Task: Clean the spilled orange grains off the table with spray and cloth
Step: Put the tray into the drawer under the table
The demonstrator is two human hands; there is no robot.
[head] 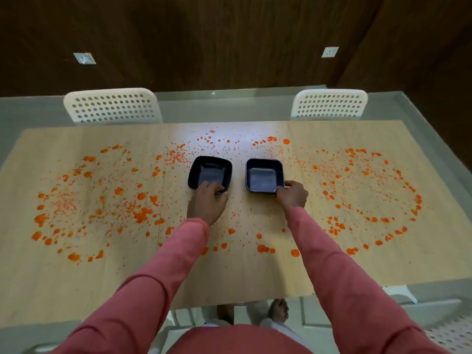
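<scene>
A person's left hand (208, 200) and right hand (292, 195) each grip a dark bowl's (210, 172) near rim, likely clearing them from the grain-strewn table (229, 272) before wiping.

A single head-worn wide-angle view looks forward and steeply down from above the near edge of the surface (255, 272); the surface fills the middle of the frame, two white chairs (112, 106) and a dark wall run along the top, both arms enter from the bottom.
</scene>
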